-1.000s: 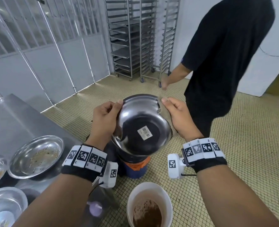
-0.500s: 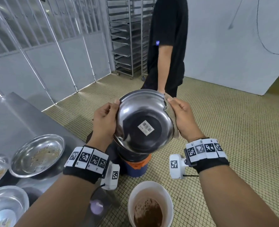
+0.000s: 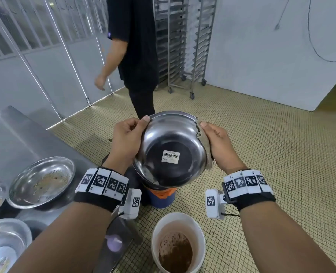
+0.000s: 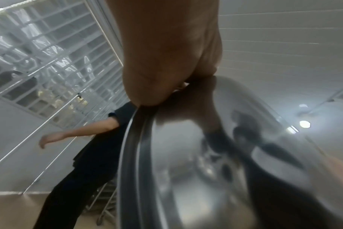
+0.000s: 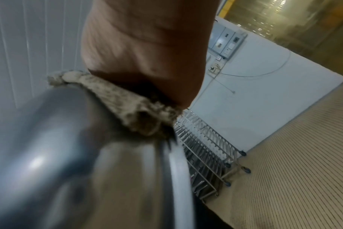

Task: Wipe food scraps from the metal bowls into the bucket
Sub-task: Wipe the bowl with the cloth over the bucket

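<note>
A white sticker (image 3: 170, 156) sits on the underside of the metal bowl (image 3: 171, 150). It carries a black barcode with a line of small print above it and a short line of characters below; both lines are too small and blurred to read with any certainty. Square black-and-white coded markers run along the wristbands (image 3: 104, 182), and one more stands on each white wrist camera (image 3: 136, 201), but these are patterns, not letters or numbers. The panel of switches on the far wall (image 5: 225, 45) shows no wording that can be made out.
</note>
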`<state>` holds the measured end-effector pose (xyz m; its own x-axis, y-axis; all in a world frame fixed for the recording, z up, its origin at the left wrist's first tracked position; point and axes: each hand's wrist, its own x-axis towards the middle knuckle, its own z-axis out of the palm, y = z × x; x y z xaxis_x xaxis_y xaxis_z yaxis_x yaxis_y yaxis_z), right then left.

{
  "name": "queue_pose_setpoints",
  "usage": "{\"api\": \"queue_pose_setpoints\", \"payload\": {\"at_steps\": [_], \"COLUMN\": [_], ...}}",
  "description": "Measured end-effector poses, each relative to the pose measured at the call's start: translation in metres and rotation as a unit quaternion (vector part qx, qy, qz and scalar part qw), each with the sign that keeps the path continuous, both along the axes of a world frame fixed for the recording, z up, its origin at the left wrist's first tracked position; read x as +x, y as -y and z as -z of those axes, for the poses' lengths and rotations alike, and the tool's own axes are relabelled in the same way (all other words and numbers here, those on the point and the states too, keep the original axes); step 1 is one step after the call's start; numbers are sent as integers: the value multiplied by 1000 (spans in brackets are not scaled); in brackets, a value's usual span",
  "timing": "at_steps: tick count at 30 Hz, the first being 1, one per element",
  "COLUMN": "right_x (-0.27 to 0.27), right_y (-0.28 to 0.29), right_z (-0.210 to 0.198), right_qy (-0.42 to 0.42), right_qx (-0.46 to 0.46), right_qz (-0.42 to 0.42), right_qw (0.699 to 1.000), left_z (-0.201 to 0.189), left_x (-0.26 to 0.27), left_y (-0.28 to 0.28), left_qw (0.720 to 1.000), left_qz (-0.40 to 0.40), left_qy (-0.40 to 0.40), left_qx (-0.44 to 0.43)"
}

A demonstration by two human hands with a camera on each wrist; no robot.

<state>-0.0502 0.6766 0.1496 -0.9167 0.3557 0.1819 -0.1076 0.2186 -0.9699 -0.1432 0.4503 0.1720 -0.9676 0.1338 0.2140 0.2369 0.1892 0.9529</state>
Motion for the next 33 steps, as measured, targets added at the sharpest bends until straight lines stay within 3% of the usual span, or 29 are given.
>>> {"api": "queue_pose_setpoints", "payload": {"at_steps": [5,8,11,14,19,21,27,33], "right_x": [-1,-2,2,6,5,4,15,12], "right_y": [0,-2,-4,-4,-1,3,4,-7], "right_z": [-17,-21,-13,-7,-16,-13,10,-2], "right_qy": [6,-11,-17,-17,12,-1,-4,-7], "right_qx": [60,54,-39,-38,107,119,-13,57], "right_qz": [-13,-5,14,25,-12,-21,30,16], "right_qw": [998,998,999,999,994,993,999,998], "left_z": [2,4,13,18,8,5,15,12], "left_x": [13,10,6,10,17,18,9,17], "left_y": [-7,-6,-3,-1,-7,-10,-2,-10], "left_qw": [996,999,993,999,994,994,999,997], "left_qz": [47,23,-18,-3,71,72,-5,56], "left_qy": [-39,-27,27,11,-47,-50,19,-7], "left_qx": [-66,0,111,40,-68,-71,28,-54]}}
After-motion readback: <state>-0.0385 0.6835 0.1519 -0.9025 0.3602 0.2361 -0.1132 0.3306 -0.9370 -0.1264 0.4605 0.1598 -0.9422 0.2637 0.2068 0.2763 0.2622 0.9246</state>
